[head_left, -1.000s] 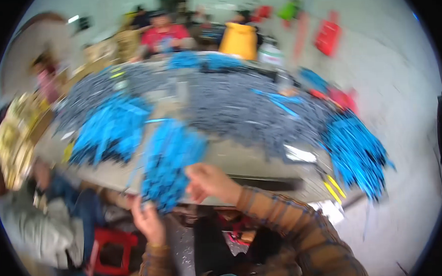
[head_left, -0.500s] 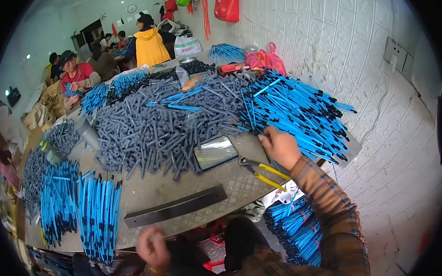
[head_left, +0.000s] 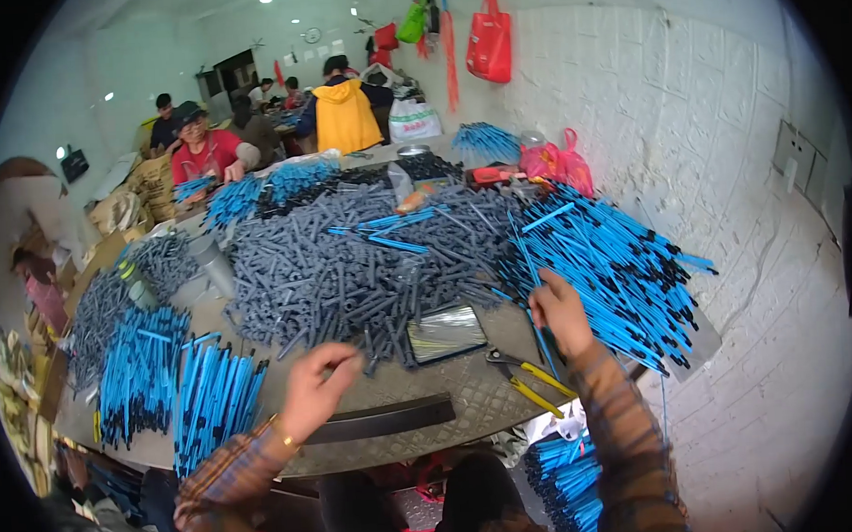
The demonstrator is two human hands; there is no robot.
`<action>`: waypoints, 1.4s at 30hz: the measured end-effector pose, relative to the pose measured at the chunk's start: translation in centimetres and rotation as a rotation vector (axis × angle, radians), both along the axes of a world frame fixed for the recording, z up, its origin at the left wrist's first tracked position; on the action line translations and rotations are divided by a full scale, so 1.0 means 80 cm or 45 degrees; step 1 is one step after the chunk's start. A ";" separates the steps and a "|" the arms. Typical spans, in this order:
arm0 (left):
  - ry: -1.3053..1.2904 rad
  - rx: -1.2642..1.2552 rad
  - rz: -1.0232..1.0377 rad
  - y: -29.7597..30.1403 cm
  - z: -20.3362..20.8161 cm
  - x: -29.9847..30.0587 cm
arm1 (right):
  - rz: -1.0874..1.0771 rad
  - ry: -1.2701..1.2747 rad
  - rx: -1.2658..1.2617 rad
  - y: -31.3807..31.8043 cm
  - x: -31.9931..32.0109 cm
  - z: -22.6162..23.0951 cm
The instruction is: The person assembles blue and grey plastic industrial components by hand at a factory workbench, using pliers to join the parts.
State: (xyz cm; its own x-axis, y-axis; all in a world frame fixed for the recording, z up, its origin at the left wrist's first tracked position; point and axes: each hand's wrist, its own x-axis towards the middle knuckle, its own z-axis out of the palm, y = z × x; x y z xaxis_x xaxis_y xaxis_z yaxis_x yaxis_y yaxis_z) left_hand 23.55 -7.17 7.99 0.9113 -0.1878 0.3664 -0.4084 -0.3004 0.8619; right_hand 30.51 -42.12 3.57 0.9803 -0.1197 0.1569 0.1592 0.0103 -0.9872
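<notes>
My right hand [head_left: 561, 315] is at the near left edge of a heap of blue rods with black ends [head_left: 607, 268]. Its fingers are closed on a thin blue rod [head_left: 524, 246], which shows above the fingertips and seems to continue below the hand. My left hand [head_left: 316, 392], its fingers curled, hovers over the table just short of a large pile of grey tubular pieces [head_left: 369, 268]. Nothing shows in it. Below it lies a long dark bar [head_left: 395, 419], partly covered by that hand.
Yellow-handled pliers [head_left: 531, 380] and a shallow tray of thin pale pins [head_left: 446, 334] lie between my hands. Blue rod bundles [head_left: 218, 399] stand at the left, near a grey cylinder [head_left: 212, 264]. More bundles [head_left: 564, 479] are below the table edge. Several people sit at the far end.
My left hand has risen from near my lap to above the table, toward the grey pieces. My right hand stays beside the blue heap. The view has tilted up and shifted left.
</notes>
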 end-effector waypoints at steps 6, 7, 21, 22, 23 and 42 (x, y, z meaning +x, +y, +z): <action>0.306 -0.915 0.054 -0.058 -0.021 0.036 | 0.423 -0.148 0.069 0.096 -0.156 -0.003; 0.261 -1.028 -0.043 -0.063 -0.020 0.036 | 0.440 -0.141 0.062 0.101 -0.176 -0.008; 0.170 -1.163 0.039 0.031 -0.026 -0.096 | 0.513 -0.200 -0.658 0.172 -0.229 -0.052; 0.190 -1.168 0.029 0.036 -0.028 -0.099 | 0.490 -0.396 -0.749 0.176 -0.222 -0.050; 0.121 -1.198 -0.078 0.043 -0.028 -0.107 | 0.465 -0.585 -0.831 0.180 -0.218 -0.045; 0.832 -1.630 0.060 0.011 -0.008 -0.122 | 0.808 -0.299 -1.013 0.104 -0.206 0.008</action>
State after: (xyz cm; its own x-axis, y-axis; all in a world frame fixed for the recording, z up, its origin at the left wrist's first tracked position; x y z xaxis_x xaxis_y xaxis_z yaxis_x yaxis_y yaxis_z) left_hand 13.77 -6.32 7.35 0.9751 -0.0208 -0.2210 0.1465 0.8083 0.5703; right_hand 14.00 -33.82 4.24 0.7616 0.6281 0.1597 0.5409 -0.4802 -0.6905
